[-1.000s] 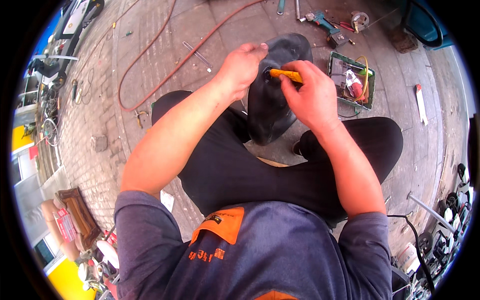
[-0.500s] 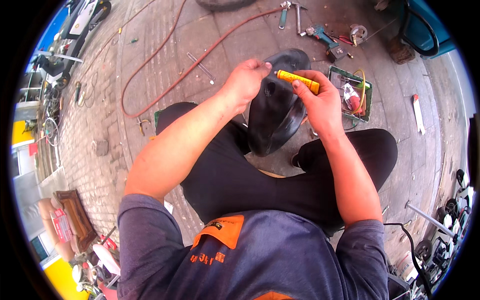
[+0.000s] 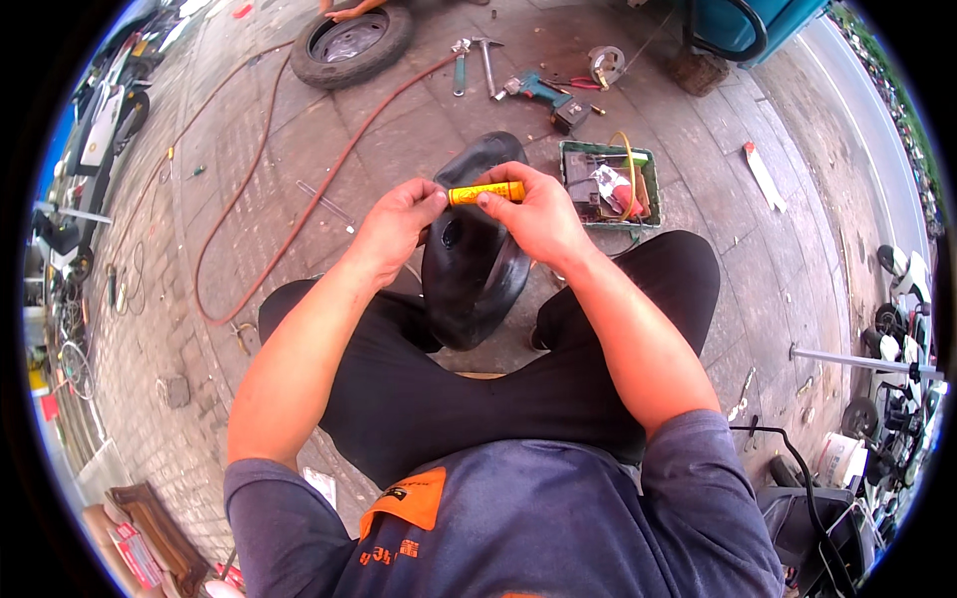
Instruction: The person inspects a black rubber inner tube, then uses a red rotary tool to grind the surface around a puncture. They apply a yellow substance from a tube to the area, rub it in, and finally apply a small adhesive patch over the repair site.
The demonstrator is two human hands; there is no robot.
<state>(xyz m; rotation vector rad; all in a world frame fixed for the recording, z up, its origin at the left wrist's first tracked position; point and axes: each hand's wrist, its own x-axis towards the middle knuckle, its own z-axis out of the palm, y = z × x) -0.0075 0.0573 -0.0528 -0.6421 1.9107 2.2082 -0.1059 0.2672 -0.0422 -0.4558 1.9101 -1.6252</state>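
Note:
My right hand (image 3: pixel 523 214) grips a yellow squeeze tube (image 3: pixel 469 194) held crosswise above a black rubber inner tube (image 3: pixel 469 289). My left hand (image 3: pixel 409 224) pinches at the squeeze tube's left end; whether a small cap is between those fingers I cannot tell. The inner tube lies between my knees, with a darker glossy spot (image 3: pixel 452 234) on its surface below the squeeze tube.
A green crate (image 3: pixel 638 189) of supplies sits right of the inner tube. Beyond are a drill (image 3: pixel 543 92), wrench (image 3: pixel 460 72), hammer (image 3: pixel 488 66), red hose (image 3: pixel 339 164), and a tire (image 3: pixel 351 50) with another person's hands (image 3: pixel 349 10). Scooters (image 3: pixel 897 299) line the right.
The view has tilted up, bringing the tire and hands into sight. My left hand has left the inner tube for the squeeze tube's end; the squeeze tube has lifted off the spot.

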